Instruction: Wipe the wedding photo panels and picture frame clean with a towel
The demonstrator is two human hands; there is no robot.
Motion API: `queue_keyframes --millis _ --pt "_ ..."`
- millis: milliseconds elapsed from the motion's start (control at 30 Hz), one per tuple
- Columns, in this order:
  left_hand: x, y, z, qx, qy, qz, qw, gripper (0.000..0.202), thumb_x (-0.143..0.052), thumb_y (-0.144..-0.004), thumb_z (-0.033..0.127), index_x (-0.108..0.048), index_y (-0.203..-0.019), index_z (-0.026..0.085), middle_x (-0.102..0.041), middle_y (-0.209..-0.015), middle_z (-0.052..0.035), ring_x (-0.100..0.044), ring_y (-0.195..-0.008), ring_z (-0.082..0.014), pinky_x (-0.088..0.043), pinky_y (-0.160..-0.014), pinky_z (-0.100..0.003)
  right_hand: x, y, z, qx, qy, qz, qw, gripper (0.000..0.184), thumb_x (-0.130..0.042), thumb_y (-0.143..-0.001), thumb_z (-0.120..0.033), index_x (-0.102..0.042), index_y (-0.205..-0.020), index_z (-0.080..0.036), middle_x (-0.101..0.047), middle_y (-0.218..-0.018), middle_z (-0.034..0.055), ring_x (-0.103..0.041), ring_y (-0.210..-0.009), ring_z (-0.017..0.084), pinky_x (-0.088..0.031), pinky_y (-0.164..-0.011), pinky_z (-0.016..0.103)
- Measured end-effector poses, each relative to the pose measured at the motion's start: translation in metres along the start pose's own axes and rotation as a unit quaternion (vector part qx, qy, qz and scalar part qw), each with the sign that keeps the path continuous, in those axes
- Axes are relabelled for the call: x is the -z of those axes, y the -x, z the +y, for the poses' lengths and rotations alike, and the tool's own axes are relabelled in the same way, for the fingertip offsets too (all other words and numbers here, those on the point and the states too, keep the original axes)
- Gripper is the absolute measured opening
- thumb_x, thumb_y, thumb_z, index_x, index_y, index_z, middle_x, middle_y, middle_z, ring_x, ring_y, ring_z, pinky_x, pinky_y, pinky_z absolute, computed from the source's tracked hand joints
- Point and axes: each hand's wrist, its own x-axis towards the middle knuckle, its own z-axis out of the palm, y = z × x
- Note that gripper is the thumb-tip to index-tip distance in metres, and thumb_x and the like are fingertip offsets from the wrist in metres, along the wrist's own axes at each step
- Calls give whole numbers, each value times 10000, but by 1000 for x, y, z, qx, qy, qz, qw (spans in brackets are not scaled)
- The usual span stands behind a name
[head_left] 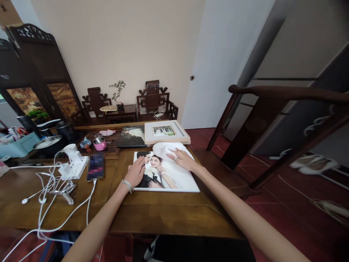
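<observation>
On the wooden table lies a wedding photo panel (166,183), flat, with a couple in wedding clothes printed on it. My left hand (135,171) rests on its left side, fingers stretched out over the picture, a bracelet at the wrist. At the panel's upper right, my right hand (182,158), with a ring on one finger, presses a bunched white cloth (160,148) against the surface. The fingers bend over the cloth, and part of it is hidden beneath them. Just behind the cloth stands a light-framed picture (178,138), lying flat beside a dark photo panel (128,140).
A phone (95,166) on a cable, a white power strip (77,167) and tangled white cords occupy the table's left. Behind them are a pink cup (99,143), a pan (47,142) and a teal box (24,148). A wooden chair (256,109) stands close on the right.
</observation>
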Motion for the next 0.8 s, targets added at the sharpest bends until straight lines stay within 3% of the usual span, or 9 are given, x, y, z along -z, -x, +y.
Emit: queue_keyframes --millis 133,267,367,467,567,800 --pt "-1 0 2 11 -10 6 1000 444 -287 -933 254 -380 -1362 183 -344 -1457 -82 -274 -1361 -191 -300 -1068 -425 -1 19 -6 -4 17 -15 1000 529 -279 -914 -525 -574 -1211 -201 -465 -1378 76 -230 -1352 335 -242 -1062 499" --pt "-2 0 3 22 -20 12 1000 440 -293 -931 252 -387 -1356 193 -346 -1456 -77 -290 -1354 -196 -326 -1044 -441 -6 71 -21 5 29 -50 998 539 -307 -909 -519 -536 -1264 -185 -429 -1402 105 -212 -1359 330 -257 -1060 510" --pt "-2 1 3 23 -18 11 1000 439 -278 -937 257 -388 -1356 188 -344 -1457 -80 -289 -1355 -193 -318 -1049 -435 -7 111 -38 37 16 -66 997 496 -322 -910 -514 -598 -1187 -208 -425 -1407 88 -199 -1363 326 -276 -1056 514" --pt "-2 0 2 24 -16 5 1000 438 -267 -943 271 -383 -1358 195 -336 -1461 -82 -286 -1356 -200 -311 -1052 -451 -7 128 -47 67 8 -63 996 466 -330 -911 -509 -642 -1105 -223 -419 -1413 73 -196 -1364 326 -289 -1054 515" --pt "0 0 2 18 -18 -7 1000 440 -275 -938 260 -375 -1362 195 -322 -1467 -85 -273 -1361 -205 -300 -1055 -467 -8 113 -41 46 12 -72 996 507 -310 -911 -523 -605 -1175 -207 -445 -1392 94 -234 -1352 322 -294 -1053 506" --pt "2 0 2 0 -10 -6 1000 445 -285 -931 255 -380 -1360 182 -328 -1464 -90 -272 -1362 -194 -292 -1065 -450 -12 21 -8 7 19 -6 1000 537 -274 -918 -531 -554 -1241 -205 -451 -1389 75 -269 -1341 317 -255 -1064 493"
